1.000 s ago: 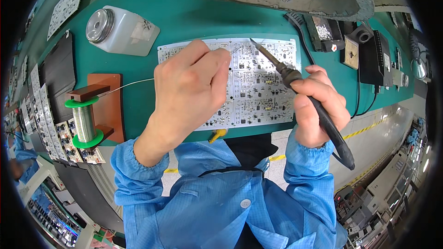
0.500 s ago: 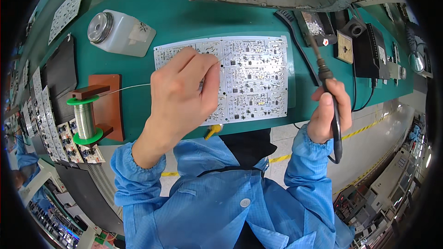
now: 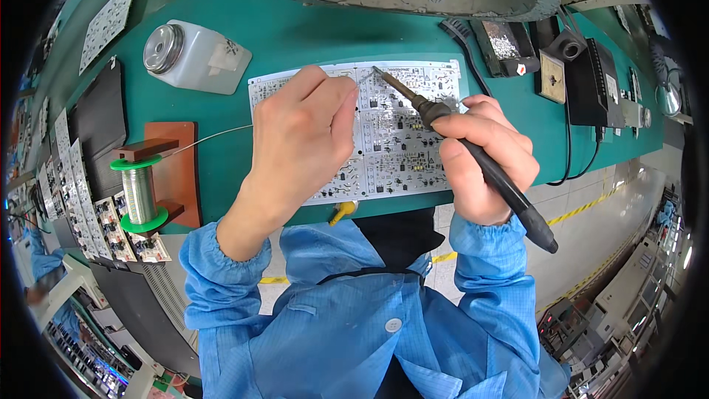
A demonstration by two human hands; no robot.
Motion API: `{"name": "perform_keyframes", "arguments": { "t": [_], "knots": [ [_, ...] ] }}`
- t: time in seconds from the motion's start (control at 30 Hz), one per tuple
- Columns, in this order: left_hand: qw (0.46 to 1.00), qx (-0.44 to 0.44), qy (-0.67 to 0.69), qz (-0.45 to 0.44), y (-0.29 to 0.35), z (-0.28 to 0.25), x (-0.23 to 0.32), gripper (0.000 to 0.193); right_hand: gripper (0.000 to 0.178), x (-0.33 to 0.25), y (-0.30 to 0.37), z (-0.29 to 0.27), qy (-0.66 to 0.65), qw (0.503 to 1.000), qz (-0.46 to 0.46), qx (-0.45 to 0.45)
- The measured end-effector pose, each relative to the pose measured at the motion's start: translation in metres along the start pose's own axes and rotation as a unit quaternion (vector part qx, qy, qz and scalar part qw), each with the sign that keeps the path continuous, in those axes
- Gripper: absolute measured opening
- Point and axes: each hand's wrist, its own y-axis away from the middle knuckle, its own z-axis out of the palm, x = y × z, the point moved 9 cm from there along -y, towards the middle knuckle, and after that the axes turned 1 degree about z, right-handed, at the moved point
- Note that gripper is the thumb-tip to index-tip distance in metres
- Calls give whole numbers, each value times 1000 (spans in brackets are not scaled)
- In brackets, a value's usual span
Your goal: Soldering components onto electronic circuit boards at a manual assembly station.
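A white panel of circuit boards lies flat on the green mat, with small components across it. Over its left half, my left hand pinches solder wire, which runs back to a green-flanged spool on a brown stand. A short end of the wire shows past my fingertips. My right hand grips a soldering iron by its black handle. The iron's tip is at the panel's upper middle, close to the wire end; whether they touch I cannot tell.
A white bottle with a metal cap stands at the upper left. The rim of a large grey lamp or hood hangs over the far side. To the right are a black brush, a solder tray, a sponge holder and a black box.
The soldering iron has swung left and down from beside the panel to its upper middle. My left hand has shifted slightly right, still pinching the solder wire.
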Motion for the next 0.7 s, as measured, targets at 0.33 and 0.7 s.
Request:
{"name": "perform_keyframes", "arguments": {
  "t": [0.33, 0.7],
  "knots": [
    [999, 8, 10, 33, 4, -7, 10, 10, 16, 3, 7, -8, 2, 1000, 2, 22],
    [999, -25, 8, 26, 33, -22, 27, 15, 36, 48, 58, -62, 110, 971, 122, 176]
  ]
}}
